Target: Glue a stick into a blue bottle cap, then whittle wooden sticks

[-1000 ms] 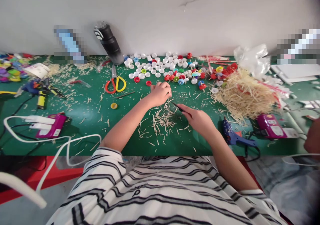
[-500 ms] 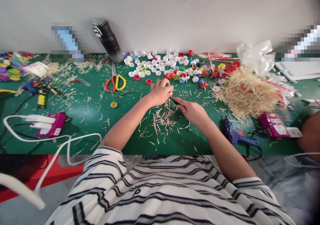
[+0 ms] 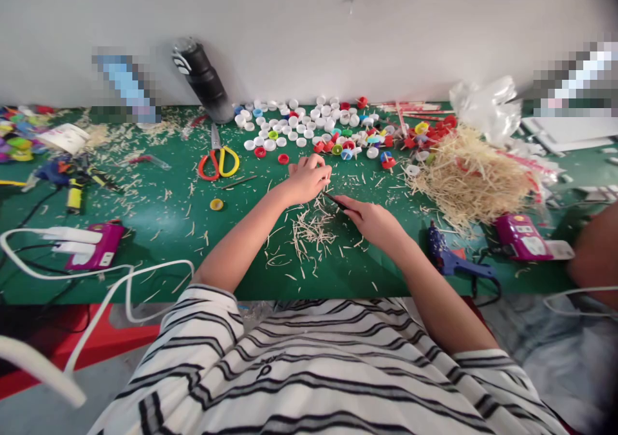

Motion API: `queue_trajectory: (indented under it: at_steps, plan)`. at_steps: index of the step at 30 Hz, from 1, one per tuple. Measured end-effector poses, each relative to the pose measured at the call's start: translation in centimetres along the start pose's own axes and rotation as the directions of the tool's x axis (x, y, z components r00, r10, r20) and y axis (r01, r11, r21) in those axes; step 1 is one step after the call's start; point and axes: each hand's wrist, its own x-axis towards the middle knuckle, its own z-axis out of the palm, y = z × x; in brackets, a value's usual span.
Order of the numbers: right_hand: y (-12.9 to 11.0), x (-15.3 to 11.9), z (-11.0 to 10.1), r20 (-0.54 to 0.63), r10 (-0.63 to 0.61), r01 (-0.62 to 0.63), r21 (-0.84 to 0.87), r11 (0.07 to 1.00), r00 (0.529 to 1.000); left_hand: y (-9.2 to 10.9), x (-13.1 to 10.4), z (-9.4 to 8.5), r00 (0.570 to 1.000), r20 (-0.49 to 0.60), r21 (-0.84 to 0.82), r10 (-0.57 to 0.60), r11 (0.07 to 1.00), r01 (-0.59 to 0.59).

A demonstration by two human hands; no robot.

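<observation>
My right hand (image 3: 375, 224) is closed on a slim black tool (image 3: 335, 201) that looks like tweezers, its tip pointing left and away from me. Just past that tip, my left hand (image 3: 309, 180) hovers low over the green table with its fingers curled together. Whatever those fingers pinch is hidden or too small to make out. Below the hands lies a loose heap of short straw pieces (image 3: 311, 232). A red bottle cap (image 3: 283, 159) sits just left of my left fingers, in front of many white and coloured caps (image 3: 302, 129).
Scissors (image 3: 218, 159), a yellow cap (image 3: 216, 204) and a thin dark stick (image 3: 240, 182) lie left. On the right are a straw pile (image 3: 470, 177), a blue glue gun (image 3: 449, 255) and a purple power socket (image 3: 521, 235). A black bottle (image 3: 203, 81) stands behind.
The dark tool's tip has drawn slightly away from my left fingers, and more of it shows. My left hand keeps its curled pose. The whole view has shifted a little.
</observation>
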Motion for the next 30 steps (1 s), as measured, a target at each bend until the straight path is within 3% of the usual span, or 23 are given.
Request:
queue_trajectory:
  at_steps: [6, 11, 22, 30]
  plan:
    - [0.4, -0.2, 0.1, 0.026, -0.014, 0.013, 0.013, 1.0, 1.0, -0.1, -0.2, -0.3, 0.999, 0.008, -0.013, -0.04, 0.999, 0.04]
    - [0.4, -0.7, 0.1, 0.011, -0.014, 0.014, 0.002, 1.0, 1.0, -0.4, -0.1, 0.0, 1.0, -0.028, -0.007, 0.008, 1.0, -0.008]
    - [-1.6, 0.0, -0.2, -0.075, 0.022, -0.036, -0.194, 0.98, 0.997, 0.1, 0.1, 0.7, 0.99, -0.135, 0.003, -0.034, 0.999, 0.035]
    - [-2.2, 0.3, 0.1, -0.048, 0.054, -0.06, -0.121, 0.991, 0.997, 0.5, 0.2, 0.8, 0.986, -0.141, -0.024, -0.083, 0.996, 0.081]
